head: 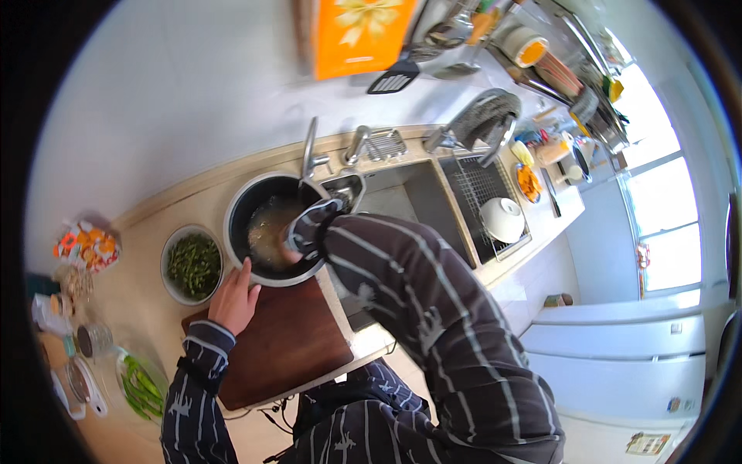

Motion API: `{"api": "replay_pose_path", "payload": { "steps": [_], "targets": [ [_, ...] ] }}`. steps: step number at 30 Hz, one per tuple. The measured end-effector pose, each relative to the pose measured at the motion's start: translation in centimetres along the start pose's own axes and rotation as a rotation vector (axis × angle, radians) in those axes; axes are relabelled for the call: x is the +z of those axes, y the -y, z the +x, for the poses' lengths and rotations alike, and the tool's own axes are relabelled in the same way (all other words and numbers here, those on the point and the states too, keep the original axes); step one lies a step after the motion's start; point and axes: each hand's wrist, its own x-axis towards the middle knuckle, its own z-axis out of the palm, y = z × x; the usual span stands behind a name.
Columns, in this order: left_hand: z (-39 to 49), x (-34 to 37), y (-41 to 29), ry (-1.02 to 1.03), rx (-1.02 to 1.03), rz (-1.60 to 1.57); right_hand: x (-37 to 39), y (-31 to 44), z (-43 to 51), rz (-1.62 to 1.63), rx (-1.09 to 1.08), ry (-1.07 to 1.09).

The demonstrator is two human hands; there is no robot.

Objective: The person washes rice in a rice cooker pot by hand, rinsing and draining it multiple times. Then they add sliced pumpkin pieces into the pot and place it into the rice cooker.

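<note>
A round pot with a dark inside and a pale rim (233, 210) stands on the counter before me. Cloudy water (268, 229) with pale grains in it covers the pot's bottom. My right hand (292, 253) reaches down into this pot; it is blurred, and its fingers are hidden in the cloudy water. Against the near left side of the rim rest the fingertips of my left hand (235, 298), thumb apart. A slim metal tap (310, 148) rises behind the pot. Left of it sits a bowl of chopped greens (194, 265).
A brown cutting board (284, 342) lies below the pot. Green peppers (139, 385) fill a glass bowl at left, near jars (94, 339). To the right are a double sink (400, 191), an upturned white bowl (502, 220), a plate of orange pieces (528, 183) and a knife (551, 192).
</note>
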Motion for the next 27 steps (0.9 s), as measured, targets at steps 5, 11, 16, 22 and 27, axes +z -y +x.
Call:
{"api": "replay_pose_path", "payload": {
  "steps": [5,11,16,22,27],
  "targets": [
    [0.3,-0.3,-0.2,0.041,0.013,0.036,-0.3,-0.5,-0.7,0.041,0.002,-0.021],
    [0.3,-0.8,-0.6,0.093,-0.044,0.000,0.0,-0.4,-0.4,0.061,-0.003,-0.021],
    [0.3,-0.5,-0.4,0.075,-0.027,0.016,0.2,0.0,-0.5,0.066,-0.015,-0.016],
    [0.3,-0.6,-0.3,0.096,-0.037,0.009,0.1,0.6,-0.5,0.075,-0.034,-0.015],
    [0.4,-0.8,-0.8,0.082,-0.039,0.007,0.8,0.5,0.2,0.075,-0.044,-0.007]
  ]
}}
